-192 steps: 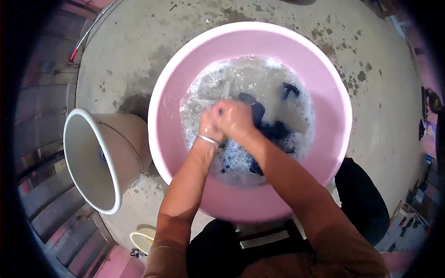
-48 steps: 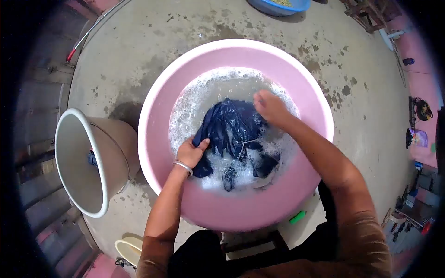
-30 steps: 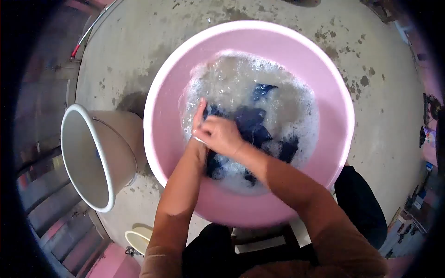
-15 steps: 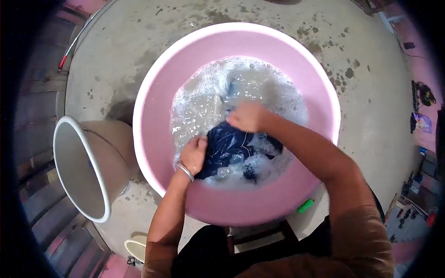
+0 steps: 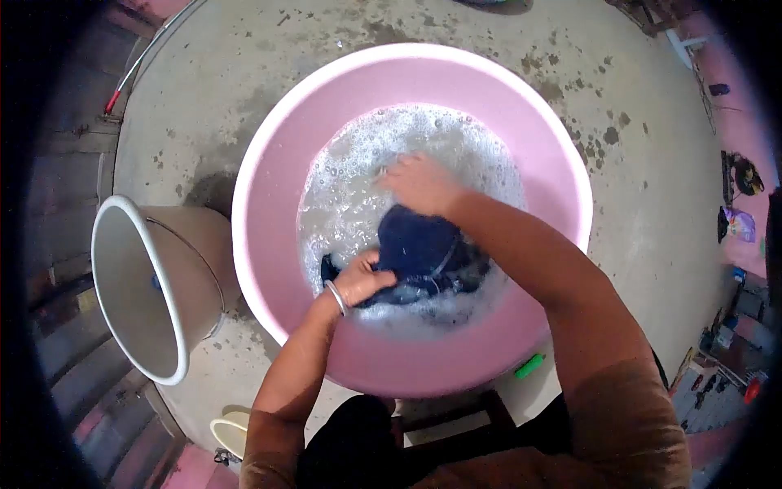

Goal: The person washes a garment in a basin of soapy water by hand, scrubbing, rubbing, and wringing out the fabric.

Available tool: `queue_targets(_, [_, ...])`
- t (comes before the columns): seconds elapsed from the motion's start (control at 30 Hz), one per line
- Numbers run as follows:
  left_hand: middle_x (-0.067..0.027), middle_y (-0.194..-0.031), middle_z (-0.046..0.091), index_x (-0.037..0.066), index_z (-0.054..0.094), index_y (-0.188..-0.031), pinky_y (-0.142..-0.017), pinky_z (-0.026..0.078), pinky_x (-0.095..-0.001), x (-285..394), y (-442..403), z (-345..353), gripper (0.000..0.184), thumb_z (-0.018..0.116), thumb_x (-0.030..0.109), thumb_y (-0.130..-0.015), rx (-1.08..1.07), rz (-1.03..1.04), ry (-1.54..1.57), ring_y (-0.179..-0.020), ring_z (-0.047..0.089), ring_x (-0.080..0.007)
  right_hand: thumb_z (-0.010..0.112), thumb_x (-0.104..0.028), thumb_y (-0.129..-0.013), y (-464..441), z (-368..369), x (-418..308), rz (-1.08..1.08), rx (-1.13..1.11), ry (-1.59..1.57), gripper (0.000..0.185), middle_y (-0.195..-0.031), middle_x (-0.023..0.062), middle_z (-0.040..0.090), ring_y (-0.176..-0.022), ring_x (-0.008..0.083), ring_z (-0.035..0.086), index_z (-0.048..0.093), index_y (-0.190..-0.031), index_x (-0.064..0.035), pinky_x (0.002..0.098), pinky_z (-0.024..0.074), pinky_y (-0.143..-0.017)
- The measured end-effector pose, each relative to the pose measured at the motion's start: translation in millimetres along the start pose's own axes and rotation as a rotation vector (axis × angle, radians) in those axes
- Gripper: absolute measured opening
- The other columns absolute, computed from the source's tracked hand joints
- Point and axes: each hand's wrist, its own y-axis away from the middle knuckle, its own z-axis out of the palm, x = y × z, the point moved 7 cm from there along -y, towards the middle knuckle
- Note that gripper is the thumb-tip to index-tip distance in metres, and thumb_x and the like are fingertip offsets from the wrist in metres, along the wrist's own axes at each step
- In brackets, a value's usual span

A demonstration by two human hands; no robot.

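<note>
A wet, dark blue piece of clothing (image 5: 414, 243) lies partly sunk in foamy water in a large pink tub (image 5: 281, 175). My left hand (image 5: 362, 281), with a pale bangle at the wrist, pinches the clothing at its left side between thumb and fingers. Just beyond the cloth's upper edge, my right hand (image 5: 419, 183) is over the soapy water (image 5: 350, 204), its fingers stretched toward the left and slightly blurred. Its palm side is hidden, and the wrist lies close to the fabric.
A pale bucket (image 5: 195, 253) with a wire handle stands left of the tub, its mouth facing left. Below it sits a small cream basin (image 5: 230, 432). A green brush-like object (image 5: 529, 366) lies by the tub's lower right. The concrete floor (image 5: 652, 212) has wet spots.
My right hand has gone slightly up and left, its fingers now extended. My left hand has shifted right with the dark blue clothing, which looks smoother. The lighter cloth near the top is out of sight.
</note>
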Motion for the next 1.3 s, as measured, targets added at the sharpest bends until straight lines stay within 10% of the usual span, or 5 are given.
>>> queue_targets(0.27, [0.0055,-0.090,0.062,0.001,0.065,-0.101,-0.079,0.045,-0.0214,22.8,1.7,-5.6,0.028,0.062,-0.004,-0.074,-0.004,0.075,0.061,-0.083,0.054,-0.0034,0.058,-0.025,-0.081,101.9,46.2,49.5,0.584,-0.898,-0.136,0.034,-0.114,0.0139,0.064,-0.107,0.0300,0.060,0.067,-0.108,-0.0066,0.0424,0.0495,-0.086])
queue_targets(0.67, [-0.0090,-0.104,0.062,0.012,0.049,-0.109,-0.083,0.053,-0.0357,51.4,-8.1,-51.5,0.037,0.065,-0.001,-0.078,0.177,0.179,0.795,-0.090,0.065,-0.0230,0.069,-0.019,-0.081,36.3,-46.3,82.9,0.668,0.080,-1.197,0.028,-0.092,0.0066,0.065,-0.080,0.0155,0.063,0.063,-0.103,-0.0038,0.0289,0.0508,-0.074])
queue_targets(0.9, [-0.0128,-0.103,0.065,0.003,0.055,-0.115,-0.074,0.054,-0.0350,20.0,-66.8,-121.2,0.032,0.062,0.001,-0.084,0.890,0.213,-0.518,-0.089,0.063,-0.0216,0.062,-0.038,-0.078,13.6,49.3,83.1,0.728,-0.039,-0.591,0.060,-0.111,0.0226,0.064,-0.103,0.0339,0.062,0.054,-0.125,-0.0021,0.0415,0.0469,-0.091])
queue_targets(1.07, [-0.0156,-0.099,0.066,0.000,0.058,-0.114,-0.085,0.052,-0.0417,-32.7,-71.6,-105.3,0.031,0.056,0.014,-0.087,0.431,-0.099,0.891,-0.094,0.063,-0.0259,0.062,-0.034,-0.082,41.7,49.6,101.4,1.021,0.244,-1.269,0.044,-0.098,0.0142,0.067,-0.093,0.0212,0.063,0.063,-0.113,-0.0025,0.0350,0.0502,-0.082])
queue_targets(1.3, [-0.0116,-0.109,0.064,0.008,0.059,-0.116,-0.083,0.052,-0.0368,49.9,-50.8,-49.6,0.041,0.051,0.042,-0.095,0.302,-0.011,0.836,-0.096,0.063,-0.0228,0.069,-0.031,-0.073,-20.3,-26.0,-98.0,0.375,0.307,-0.616,0.028,-0.091,0.0080,0.062,-0.092,0.0312,0.060,0.060,-0.085,-0.0082,0.0441,0.0495,-0.079])
